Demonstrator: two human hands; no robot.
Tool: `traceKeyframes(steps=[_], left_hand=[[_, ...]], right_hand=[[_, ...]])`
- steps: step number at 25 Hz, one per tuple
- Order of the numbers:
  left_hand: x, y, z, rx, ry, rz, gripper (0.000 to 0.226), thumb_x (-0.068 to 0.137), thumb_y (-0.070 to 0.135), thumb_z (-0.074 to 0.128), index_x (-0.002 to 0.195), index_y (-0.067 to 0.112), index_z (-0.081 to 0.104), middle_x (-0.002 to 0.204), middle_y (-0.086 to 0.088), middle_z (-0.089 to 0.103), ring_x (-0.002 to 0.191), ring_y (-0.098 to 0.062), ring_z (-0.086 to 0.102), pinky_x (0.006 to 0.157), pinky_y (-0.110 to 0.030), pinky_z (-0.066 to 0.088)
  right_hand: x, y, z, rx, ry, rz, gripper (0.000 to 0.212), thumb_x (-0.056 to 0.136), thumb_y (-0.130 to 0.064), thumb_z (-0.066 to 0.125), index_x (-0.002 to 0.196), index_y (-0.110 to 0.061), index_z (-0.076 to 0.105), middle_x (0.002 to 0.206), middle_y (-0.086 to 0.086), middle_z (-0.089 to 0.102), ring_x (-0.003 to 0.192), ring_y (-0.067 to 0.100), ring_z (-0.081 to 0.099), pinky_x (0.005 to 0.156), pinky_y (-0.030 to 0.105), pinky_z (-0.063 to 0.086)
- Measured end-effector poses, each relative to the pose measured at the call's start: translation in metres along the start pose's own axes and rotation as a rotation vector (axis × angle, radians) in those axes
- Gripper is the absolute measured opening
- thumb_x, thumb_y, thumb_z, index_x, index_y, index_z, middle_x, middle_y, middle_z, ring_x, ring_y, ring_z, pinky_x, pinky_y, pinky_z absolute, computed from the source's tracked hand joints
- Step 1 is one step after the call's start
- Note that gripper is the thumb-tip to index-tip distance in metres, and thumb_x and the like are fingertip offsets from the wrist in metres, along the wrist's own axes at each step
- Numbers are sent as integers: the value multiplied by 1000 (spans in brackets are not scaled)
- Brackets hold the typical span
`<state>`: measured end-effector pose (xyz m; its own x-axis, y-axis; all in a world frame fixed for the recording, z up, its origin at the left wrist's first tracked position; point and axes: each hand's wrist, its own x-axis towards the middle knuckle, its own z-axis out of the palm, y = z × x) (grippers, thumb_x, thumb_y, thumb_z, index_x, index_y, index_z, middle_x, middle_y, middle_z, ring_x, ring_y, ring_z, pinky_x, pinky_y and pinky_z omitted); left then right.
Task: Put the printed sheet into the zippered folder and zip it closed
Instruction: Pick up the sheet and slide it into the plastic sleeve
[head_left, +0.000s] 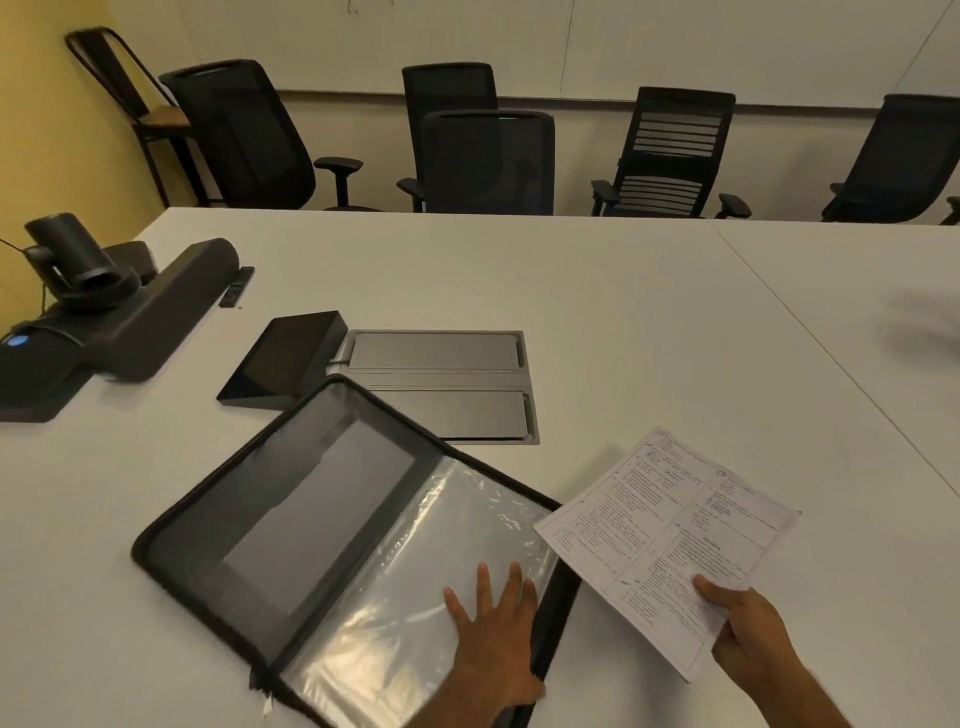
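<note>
The black zippered folder (218, 525) lies wide open on the white table, its grey inner pocket on the left half and clear plastic sleeves (415, 561) on the right half. My left hand (493, 639) rests flat on the plastic sleeves, fingers spread. Just right of the folder, my right hand (748, 634) pinches the near corner of the printed sheet (670, 535), a white page with dense text. The sheet is held above the table, its left corner reaching over the folder's right edge.
A dark tablet console (283, 361) and a grey cable hatch (441, 384) sit just beyond the folder. A black conference camera and speaker bar (109, 317) occupy the far left. Black office chairs (488, 161) line the table's far edge.
</note>
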<state>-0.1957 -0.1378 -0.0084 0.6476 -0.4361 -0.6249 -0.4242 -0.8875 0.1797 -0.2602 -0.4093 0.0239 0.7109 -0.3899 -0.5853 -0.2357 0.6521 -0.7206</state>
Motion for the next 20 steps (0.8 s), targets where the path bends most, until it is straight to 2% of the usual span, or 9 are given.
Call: traceKeyframes(steps=[3, 5, 7, 9, 11, 13, 16, 20], left_hand=[[-14, -4, 1, 86, -31, 95, 116, 76, 41, 79, 156, 25, -4, 164, 3, -19, 146, -38, -26, 105, -77, -14], [-23, -8, 1, 146, -65, 143, 114, 77, 36, 80, 157, 25, -1, 165, 5, -16, 148, -35, -24, 108, -75, -12], [-33, -13, 0, 212, -99, 189, 108, 81, 35, 78, 157, 26, 1, 165, 8, -15, 149, -30, -21, 111, -71, -11], [-43, -24, 4, 244, -80, 263, 96, 87, 33, 73, 156, 27, 6, 165, 10, -13, 151, -28, -17, 113, -69, -10], [-54, -43, 8, 241, -33, 345, 84, 93, 29, 66, 156, 26, 11, 165, 11, -10, 151, -27, -14, 115, -67, -9], [-65, -64, 10, 257, -14, 408, 78, 95, 29, 63, 155, 26, 14, 165, 12, -9, 152, -26, -12, 116, -65, -8], [-77, -92, 4, 225, -46, 447, 82, 92, 27, 67, 155, 28, 15, 165, 14, -8, 151, -22, -15, 118, -61, -8], [-88, -124, -1, 163, -74, 416, 99, 81, 9, 73, 156, 31, 13, 165, 14, -8, 147, -14, -20, 119, -53, -11]], right_hand=[[-6, 10, 6, 28, 32, -25, 45, 88, 13, 47, 110, -24, 62, 120, 13, 63, 110, 40, 59, 77, 55, 55], [-10, 17, 9, 39, 70, -35, 46, 88, 14, 49, 118, -18, 59, 118, 12, 64, 105, 36, 61, 72, 50, 59], [-12, 25, 10, 52, 103, -47, 54, 87, 15, 49, 134, -12, 49, 122, 13, 61, 102, 33, 62, 70, 46, 61], [-15, 32, 13, 61, 147, -49, 57, 87, 16, 51, 138, -9, 44, 130, 16, 56, 100, 32, 62, 82, 49, 58], [-19, 38, 14, 58, 212, -40, 57, 85, 16, 53, 137, -7, 44, 136, 18, 53, 96, 32, 62, 98, 54, 48], [-22, 43, 14, 62, 249, -42, 58, 85, 16, 55, 138, -5, 43, 139, 18, 50, 101, 35, 59, 103, 57, 43], [-29, 49, 14, 56, 267, -55, 61, 85, 16, 54, 140, -6, 40, 141, 17, 49, 110, 37, 54, 103, 57, 42], [-37, 58, 12, 37, 309, -49, 61, 85, 14, 55, 141, -6, 40, 140, 16, 50, 109, 37, 54, 102, 56, 43]])
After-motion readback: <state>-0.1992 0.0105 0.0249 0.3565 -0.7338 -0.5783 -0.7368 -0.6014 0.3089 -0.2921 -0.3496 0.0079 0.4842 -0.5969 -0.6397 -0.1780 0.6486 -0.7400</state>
